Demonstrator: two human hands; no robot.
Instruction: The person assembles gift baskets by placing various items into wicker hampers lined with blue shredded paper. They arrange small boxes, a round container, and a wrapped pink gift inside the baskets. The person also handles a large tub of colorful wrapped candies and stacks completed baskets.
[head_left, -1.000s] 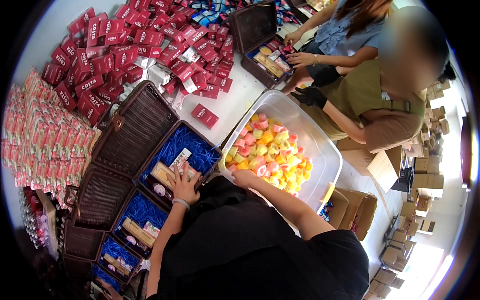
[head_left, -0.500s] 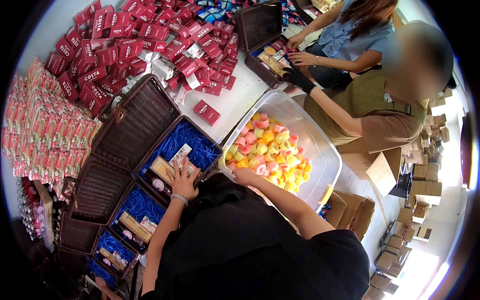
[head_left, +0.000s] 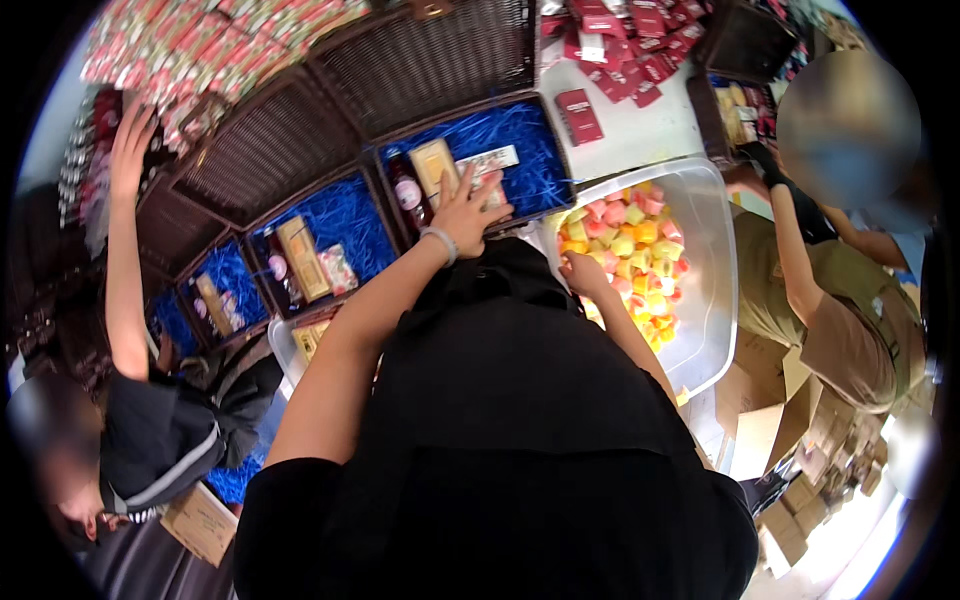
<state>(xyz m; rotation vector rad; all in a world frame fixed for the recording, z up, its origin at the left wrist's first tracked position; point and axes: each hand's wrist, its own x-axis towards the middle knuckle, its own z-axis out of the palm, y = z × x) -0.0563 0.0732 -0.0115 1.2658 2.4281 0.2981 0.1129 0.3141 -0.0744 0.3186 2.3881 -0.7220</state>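
Note:
My left hand lies with spread fingers over a white printed packet in a dark wicker hamper lined with blue shredded paper. Beside that hand, a pale gold box and a dark bottle with a round pink label lie in the same hamper. My right hand is at the near left side of a clear plastic bin, against a heap of small pink, yellow and orange jelly cups. Its fingers are curled, and what they hold, if anything, is hidden.
More open hampers stand in a row leftward, similarly filled. One red box lies on the white table, before a red box pile. Floral packets are stacked far left. One co-worker's arm reaches up at left; another person stands right.
The view has swung, so the hampers and bin sit farther right. A co-worker with a raised arm now shows at left. My hands stay at the hamper and bin.

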